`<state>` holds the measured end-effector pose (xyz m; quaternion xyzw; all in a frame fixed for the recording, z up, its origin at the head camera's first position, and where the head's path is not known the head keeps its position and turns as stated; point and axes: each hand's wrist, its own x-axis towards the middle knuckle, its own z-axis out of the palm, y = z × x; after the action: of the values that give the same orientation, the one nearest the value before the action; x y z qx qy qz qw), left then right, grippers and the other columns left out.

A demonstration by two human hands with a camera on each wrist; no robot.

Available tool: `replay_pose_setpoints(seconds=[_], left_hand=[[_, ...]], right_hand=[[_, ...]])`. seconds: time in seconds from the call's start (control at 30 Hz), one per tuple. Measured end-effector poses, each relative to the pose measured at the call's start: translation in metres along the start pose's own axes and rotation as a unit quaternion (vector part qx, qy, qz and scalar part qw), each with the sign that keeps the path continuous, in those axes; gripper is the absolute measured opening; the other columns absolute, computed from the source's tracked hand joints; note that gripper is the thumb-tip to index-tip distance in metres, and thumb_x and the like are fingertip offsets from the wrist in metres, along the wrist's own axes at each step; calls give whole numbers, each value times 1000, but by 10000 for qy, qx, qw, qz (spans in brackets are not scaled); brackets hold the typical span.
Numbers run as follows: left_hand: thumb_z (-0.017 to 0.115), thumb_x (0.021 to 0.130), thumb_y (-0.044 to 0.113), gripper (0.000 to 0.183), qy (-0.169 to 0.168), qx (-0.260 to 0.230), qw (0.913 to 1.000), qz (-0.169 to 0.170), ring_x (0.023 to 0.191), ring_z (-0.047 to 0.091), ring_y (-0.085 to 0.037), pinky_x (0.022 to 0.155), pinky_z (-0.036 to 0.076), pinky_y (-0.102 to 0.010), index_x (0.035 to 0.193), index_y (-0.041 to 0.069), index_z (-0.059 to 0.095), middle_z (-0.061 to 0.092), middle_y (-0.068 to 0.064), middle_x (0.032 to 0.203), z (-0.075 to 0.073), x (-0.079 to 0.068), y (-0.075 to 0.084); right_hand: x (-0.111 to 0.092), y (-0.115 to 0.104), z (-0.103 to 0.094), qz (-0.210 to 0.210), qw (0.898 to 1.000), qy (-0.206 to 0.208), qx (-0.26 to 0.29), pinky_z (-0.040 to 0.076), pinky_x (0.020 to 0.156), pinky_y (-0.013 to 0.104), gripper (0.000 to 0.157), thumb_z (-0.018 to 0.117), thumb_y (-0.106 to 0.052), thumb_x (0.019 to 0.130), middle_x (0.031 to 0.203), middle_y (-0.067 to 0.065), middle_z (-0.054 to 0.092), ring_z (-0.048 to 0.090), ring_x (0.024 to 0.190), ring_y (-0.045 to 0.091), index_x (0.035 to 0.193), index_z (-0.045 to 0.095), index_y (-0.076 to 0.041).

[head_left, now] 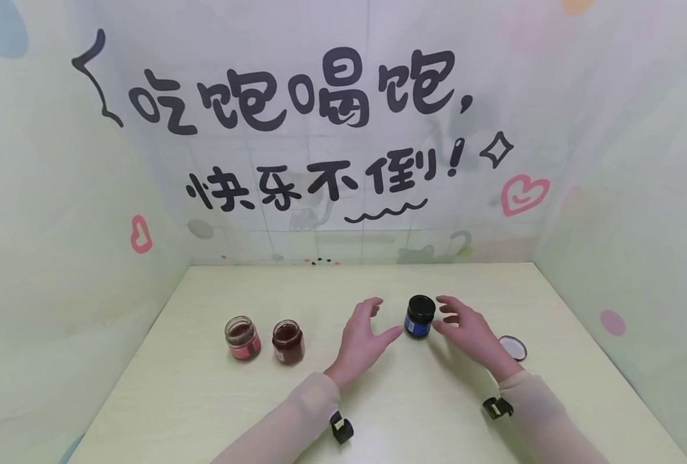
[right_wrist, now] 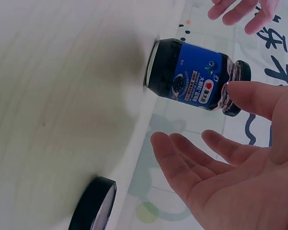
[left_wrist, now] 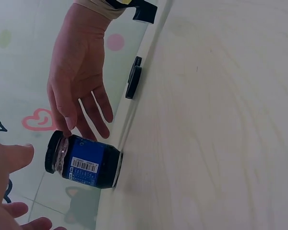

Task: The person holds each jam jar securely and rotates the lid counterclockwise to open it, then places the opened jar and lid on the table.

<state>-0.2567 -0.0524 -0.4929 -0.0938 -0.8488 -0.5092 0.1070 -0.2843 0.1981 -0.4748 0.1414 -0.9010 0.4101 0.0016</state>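
Note:
A dark glass jar (head_left: 419, 322) with a blue label and a black lid (head_left: 421, 304) stands upright on the table between the two hands. My left hand (head_left: 362, 341) is to its left, apart from it, thumb and fingers spread. On the jar's other side, my right hand (head_left: 465, 328) is very close with fingers loosely bent. In the right wrist view, the right thumb (right_wrist: 254, 97) overlaps the jar's neck; I cannot tell whether it touches. The jar's blue label (right_wrist: 197, 75) shows blueberries there, and its barcode side (left_wrist: 84, 165) faces the left wrist view.
Two jars without lids, one with a pink label (head_left: 243, 347) and one holding dark red contents (head_left: 288, 345), stand on the left. A loose lid (head_left: 513, 348) lies underside up beside the right wrist. Printed cloth walls (head_left: 367, 245) border the table (head_left: 204, 412).

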Motion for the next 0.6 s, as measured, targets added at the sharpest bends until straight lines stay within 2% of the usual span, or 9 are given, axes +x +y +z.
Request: replay_pose_setpoints(seconds=[0.37, 0.6], left_hand=[[77, 90, 31, 66, -208, 156, 9997, -21, 123, 55, -27, 99, 46, -50, 146, 11, 48, 56, -14, 136, 15, 8, -2], [76, 90, 37, 70, -497, -40, 9985, -224, 123, 56, -27, 100, 46, -48, 148, 12, 46, 57, -14, 136, 26, 11, -8]], right_hand=[[5, 0, 6, 43, 9999, -87, 75, 54, 90, 51, 62, 69, -27, 95, 135, 28, 56, 63, 114, 40, 149, 44, -10], [3, 1, 8, -45, 9997, -145, 166, 55, 87, 48, 62, 71, -27, 95, 135, 27, 56, 64, 112, 39, 148, 44, -10]])
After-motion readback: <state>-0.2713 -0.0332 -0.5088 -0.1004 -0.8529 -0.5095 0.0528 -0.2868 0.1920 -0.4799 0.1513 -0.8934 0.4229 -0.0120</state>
